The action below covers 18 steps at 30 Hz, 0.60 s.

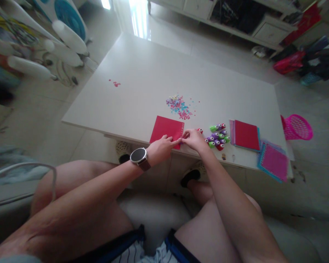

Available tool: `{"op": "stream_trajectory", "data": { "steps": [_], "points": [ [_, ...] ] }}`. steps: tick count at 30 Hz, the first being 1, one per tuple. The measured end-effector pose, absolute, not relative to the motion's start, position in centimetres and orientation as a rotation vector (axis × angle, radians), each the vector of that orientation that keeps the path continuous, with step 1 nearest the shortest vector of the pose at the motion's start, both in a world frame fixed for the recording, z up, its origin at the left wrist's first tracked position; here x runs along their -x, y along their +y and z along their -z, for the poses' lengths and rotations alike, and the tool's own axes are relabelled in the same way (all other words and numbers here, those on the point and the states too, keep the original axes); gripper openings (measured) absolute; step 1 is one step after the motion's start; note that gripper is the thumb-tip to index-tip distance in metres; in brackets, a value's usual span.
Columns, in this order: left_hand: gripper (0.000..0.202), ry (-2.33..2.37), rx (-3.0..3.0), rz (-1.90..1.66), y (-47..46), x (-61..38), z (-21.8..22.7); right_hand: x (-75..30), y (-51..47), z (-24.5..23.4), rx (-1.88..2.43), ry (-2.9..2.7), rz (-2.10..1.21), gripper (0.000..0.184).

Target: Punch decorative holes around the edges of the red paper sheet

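Observation:
A red paper sheet [166, 128] lies near the front edge of the white table [142, 76]. My left hand [161, 148], with a watch on the wrist, presses its fingers on the sheet's lower right corner. My right hand [194, 139] is closed over a small red punch [199, 130] at the sheet's right edge, which shows a row of punched notches. The punch is mostly hidden by my fingers.
Several small coloured punches [218, 137] lie right of my hands. Paper confetti [178, 105] is scattered behind the sheet, with a few bits [115, 83] at far left. Stacks of coloured paper [245, 135] [274, 160] and a pink basket [297, 127] sit at the right.

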<state>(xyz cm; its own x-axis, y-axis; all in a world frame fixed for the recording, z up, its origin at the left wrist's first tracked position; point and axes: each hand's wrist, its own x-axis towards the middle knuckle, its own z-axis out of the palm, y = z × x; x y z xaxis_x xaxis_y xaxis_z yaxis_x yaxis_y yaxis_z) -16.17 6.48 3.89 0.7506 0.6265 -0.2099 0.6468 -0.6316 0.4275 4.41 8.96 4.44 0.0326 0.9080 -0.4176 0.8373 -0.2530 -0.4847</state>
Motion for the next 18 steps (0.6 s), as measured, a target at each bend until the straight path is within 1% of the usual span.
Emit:
{"op": "stream_trajectory", "data": {
  "steps": [5,11,16,18],
  "points": [
    [0.083,1.012,-2.451,0.115,6.7,15.9,-4.3,-3.6,9.9,-5.2,2.307,-1.934,-0.926,0.012],
    [0.078,1.015,-2.449,0.123,6.9,15.5,-4.5,-2.9,10.4,-5.7,2.387,-1.952,-0.957,0.017],
    [0.079,0.968,-2.49,0.098,6.9,15.7,-4.3,-3.8,10.0,-6.1,2.305,-1.933,-1.054,0.012],
    [0.079,0.963,-2.505,0.098,6.9,15.8,-4.2,-4.8,9.7,-6.2,2.307,-1.913,-1.041,0.011]
  ]
}}
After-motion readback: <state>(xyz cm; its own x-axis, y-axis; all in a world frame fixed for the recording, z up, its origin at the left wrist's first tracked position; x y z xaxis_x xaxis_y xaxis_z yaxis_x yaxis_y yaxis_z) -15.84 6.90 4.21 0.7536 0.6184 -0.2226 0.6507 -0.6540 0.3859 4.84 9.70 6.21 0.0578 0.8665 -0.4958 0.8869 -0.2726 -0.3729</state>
